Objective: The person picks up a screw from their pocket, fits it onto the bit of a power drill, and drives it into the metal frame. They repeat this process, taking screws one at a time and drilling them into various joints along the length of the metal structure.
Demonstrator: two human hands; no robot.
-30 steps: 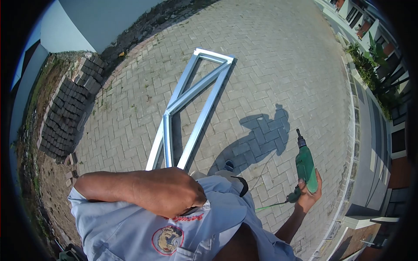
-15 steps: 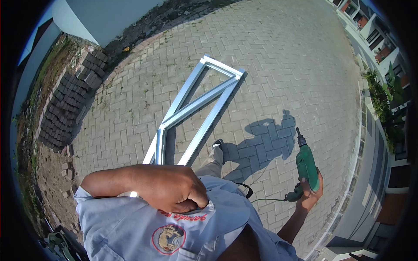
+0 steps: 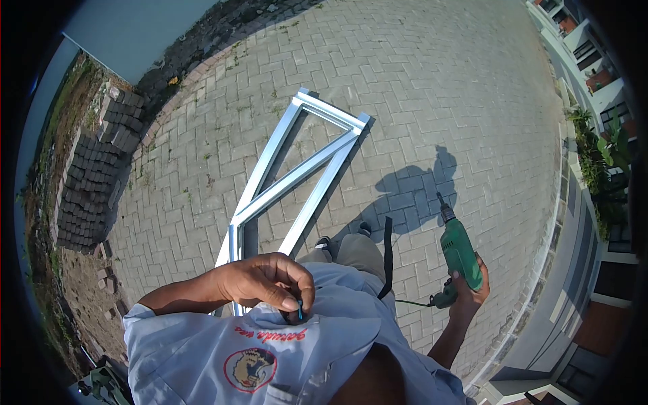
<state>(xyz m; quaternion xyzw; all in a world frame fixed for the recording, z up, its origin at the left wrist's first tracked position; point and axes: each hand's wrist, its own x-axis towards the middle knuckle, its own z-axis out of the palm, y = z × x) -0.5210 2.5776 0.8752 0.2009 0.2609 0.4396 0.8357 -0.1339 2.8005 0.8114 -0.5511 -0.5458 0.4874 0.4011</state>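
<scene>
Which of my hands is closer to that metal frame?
Left. In view, your left hand overlaps the near part of the metal frame; your right hand, holding the green drill, is well off to its right.

The frame (image 3: pixel 297 175) lies on the paving (image 3: pixel 432 81), running near to far. Left of it stands the brick stack (image 3: pixel 101 169); a wall (image 3: pixel 145 27) is far left. The drill (image 3: pixel 462 253) is right, in the right hand (image 3: pixel 471 289). The left hand (image 3: pixel 270 280), near, holds a small piece (image 3: pixel 300 311) before the shirt (image 3: pixel 192 344).
</scene>
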